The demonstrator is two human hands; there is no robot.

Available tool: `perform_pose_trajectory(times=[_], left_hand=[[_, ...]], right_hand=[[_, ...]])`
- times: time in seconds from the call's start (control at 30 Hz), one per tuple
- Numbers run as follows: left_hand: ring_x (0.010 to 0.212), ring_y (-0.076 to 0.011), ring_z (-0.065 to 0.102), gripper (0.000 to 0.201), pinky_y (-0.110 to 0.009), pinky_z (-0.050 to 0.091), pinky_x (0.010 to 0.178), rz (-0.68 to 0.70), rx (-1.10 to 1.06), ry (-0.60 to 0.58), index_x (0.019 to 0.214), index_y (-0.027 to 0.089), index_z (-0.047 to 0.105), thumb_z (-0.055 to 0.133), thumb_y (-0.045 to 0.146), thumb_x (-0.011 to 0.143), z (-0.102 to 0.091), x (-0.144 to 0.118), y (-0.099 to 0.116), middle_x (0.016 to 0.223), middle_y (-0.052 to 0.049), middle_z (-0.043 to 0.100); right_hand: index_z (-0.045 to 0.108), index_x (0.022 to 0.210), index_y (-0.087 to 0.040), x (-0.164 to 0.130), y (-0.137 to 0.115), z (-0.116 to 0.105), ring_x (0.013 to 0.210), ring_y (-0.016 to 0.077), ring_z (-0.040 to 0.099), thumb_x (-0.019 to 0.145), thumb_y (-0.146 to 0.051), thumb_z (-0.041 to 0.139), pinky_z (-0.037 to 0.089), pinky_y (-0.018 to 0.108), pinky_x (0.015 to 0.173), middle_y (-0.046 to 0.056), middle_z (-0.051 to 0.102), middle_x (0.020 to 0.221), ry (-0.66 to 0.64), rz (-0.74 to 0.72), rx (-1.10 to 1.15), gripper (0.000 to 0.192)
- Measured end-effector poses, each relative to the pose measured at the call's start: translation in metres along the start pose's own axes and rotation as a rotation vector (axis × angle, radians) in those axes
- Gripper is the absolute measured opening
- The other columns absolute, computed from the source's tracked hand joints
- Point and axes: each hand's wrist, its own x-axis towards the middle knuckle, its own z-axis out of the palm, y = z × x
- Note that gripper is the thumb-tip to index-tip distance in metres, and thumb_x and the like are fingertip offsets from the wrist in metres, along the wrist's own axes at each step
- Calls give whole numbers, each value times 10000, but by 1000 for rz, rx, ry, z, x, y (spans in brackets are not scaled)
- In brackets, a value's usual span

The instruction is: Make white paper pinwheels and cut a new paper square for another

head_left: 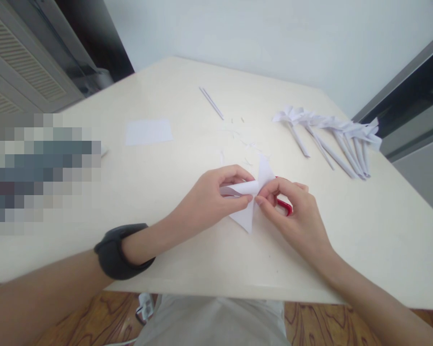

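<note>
- Nearest the head camera: the person's left forearm with a black wristband (120, 250), and a pale garment at the table edge.
- Left hand (209, 202): fingers clenched in a pinch on the folded white paper (250, 206), which sits at the table's centre, partly lifted off the surface.
- Right hand (299, 216): fingertips pinch the same paper at its middle; a red object (285, 206) lies under this hand, and its type cannot be determined.
- Risk, as a judgement: uneven pull between the two pinches may tear the thin sheet or shift the crease off line.
- Risk: the red object beneath the palm may snag or be knocked aside.
- Surface: cream table (364, 230), with paper scraps (243, 142), a flat white sheet (148, 131), a thin rolled stick (211, 102) and a row of finished paper pieces (332, 137) to the right.
- Room: pale wall, grey louvred panel to the left, wood floor below.
</note>
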Motion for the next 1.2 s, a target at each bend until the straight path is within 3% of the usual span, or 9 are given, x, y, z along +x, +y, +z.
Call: perform_pose_trajectory(times=[0.17,0.3,0.43,0.53,0.8,1.2], left_hand=[[852,-159,598,148,-234,470,709,-56,-23,31,893,186,596,595,194,745,-6,0,4,946,-4,620],[825,-176,596,191,-242,453,665,-129,-88,74,903,185,604,630,255,727,-12,2,7,929,-18,635],[760,-164,606,254,-245,459,636,-195,-262,47,970,187,610,631,271,732,-20,5,6,954,-34,653],[741,-139,606,264,-219,453,624,-195,-358,19,1013,197,618,610,225,751,-24,5,5,953,-28,660],[828,-166,621,310,-242,471,692,-215,-465,32,1060,205,597,618,228,752,-20,4,4,1009,-34,658],[828,-164,614,327,-243,472,693,-249,-559,-25,1094,197,578,608,260,775,-19,4,3,1018,-55,650]], right_hand=[[531,840,-200,1,8,-7,747,124,506,813,-135,545,402,276,694,-11,555,813,138,-22,73,71],[553,872,-184,2,12,-10,843,153,503,756,-56,571,419,287,728,33,531,904,223,-219,-78,173],[583,895,-188,0,12,-8,935,198,492,727,-21,578,381,354,804,55,532,985,167,-458,-291,237],[576,913,-193,-2,12,-5,979,216,495,737,-59,601,339,390,848,63,530,1057,108,-531,-356,222],[565,908,-194,-3,12,-4,1015,246,480,783,-309,628,307,400,835,82,519,1103,125,-499,-398,181],[546,900,-194,-2,9,-2,969,219,519,753,-219,668,338,382,837,76,552,1026,272,-516,-377,193]])
